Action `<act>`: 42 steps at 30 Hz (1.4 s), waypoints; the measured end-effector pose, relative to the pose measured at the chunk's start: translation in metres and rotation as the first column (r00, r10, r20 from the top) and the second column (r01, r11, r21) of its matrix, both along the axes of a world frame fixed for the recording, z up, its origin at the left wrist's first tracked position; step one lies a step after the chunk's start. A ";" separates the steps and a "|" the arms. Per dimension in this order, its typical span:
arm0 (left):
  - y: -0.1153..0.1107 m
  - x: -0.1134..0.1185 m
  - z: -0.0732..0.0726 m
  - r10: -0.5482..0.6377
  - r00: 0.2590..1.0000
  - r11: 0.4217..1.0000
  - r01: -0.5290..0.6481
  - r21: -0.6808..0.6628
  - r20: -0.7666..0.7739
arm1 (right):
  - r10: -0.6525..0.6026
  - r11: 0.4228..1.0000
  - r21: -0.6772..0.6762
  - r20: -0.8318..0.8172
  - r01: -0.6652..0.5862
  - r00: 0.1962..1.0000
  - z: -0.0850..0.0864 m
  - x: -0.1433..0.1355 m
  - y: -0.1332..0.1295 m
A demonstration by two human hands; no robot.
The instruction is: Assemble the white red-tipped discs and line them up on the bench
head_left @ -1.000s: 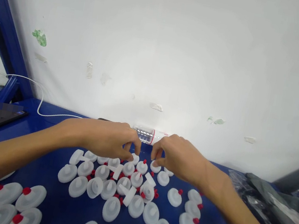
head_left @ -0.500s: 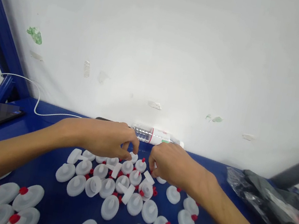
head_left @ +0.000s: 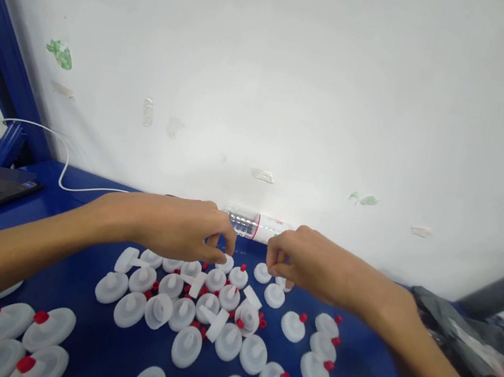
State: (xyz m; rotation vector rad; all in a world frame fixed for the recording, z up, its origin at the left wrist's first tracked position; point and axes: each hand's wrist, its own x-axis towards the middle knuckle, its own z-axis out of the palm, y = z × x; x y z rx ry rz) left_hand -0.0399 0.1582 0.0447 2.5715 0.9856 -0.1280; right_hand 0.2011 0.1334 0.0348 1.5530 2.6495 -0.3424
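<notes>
White disc (head_left: 226, 265) at left hand (head_left: 186, 229) as before; right hand (head_left: 312, 261) shifted up, rightward; both hands curled, grip unclear

The wall (head_left: 267, 100) is brightest mid-frame, dimming toward the corners, with wide-angle stretching.

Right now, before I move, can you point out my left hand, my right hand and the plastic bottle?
Left hand (head_left: 184, 227): head view, on the back of the hand.
Right hand (head_left: 314, 261): head view, on the back of the hand.
Plastic bottle (head_left: 246, 223): head view, on its clear, ribbed part.
</notes>
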 end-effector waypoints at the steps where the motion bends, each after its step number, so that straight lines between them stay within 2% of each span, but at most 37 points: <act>1: 0.000 0.000 0.000 0.004 1.000 1.000 -0.004 0.005 0.000 | -0.023 1.000 -0.006 -0.009 0.023 1.000 0.002 0.003 0.001; 6: 0.003 -0.003 -0.003 0.002 1.000 1.000 -0.003 0.026 0.019 | -0.136 0.982 -0.125 0.037 0.140 0.990 0.003 0.014 0.005; 11: 0.003 -0.003 -0.004 0.009 1.000 1.000 -0.010 0.012 0.015 | -0.140 0.966 -0.221 0.000 0.137 0.990 0.000 0.016 0.007; 30: 0.001 -0.002 -0.001 0.007 1.000 1.000 -0.006 0.019 -0.019 | -0.148 0.952 -0.260 0.062 0.159 0.987 -0.006 0.007 0.009; 32: 0.002 -0.002 -0.001 0.010 1.000 1.000 -0.009 0.023 -0.019 | -0.130 0.970 -0.194 0.084 0.144 0.988 -0.003 0.007 0.008; 35: 0.002 -0.001 -0.001 0.012 1.000 1.000 -0.012 0.013 -0.022 | -0.111 0.993 0.049 0.125 0.105 0.986 0.002 0.004 0.003; 37: 0.002 0.000 0.000 0.017 0.999 1.000 -0.017 0.010 -0.027 | -0.085 0.987 0.144 0.134 0.066 0.987 0.004 -0.002 -0.003; 42: 0.001 0.001 -0.002 0.003 1.000 1.000 -0.003 0.018 -0.015 | 0.013 0.994 0.107 0.207 -0.036 0.978 -0.002 -0.028 -0.017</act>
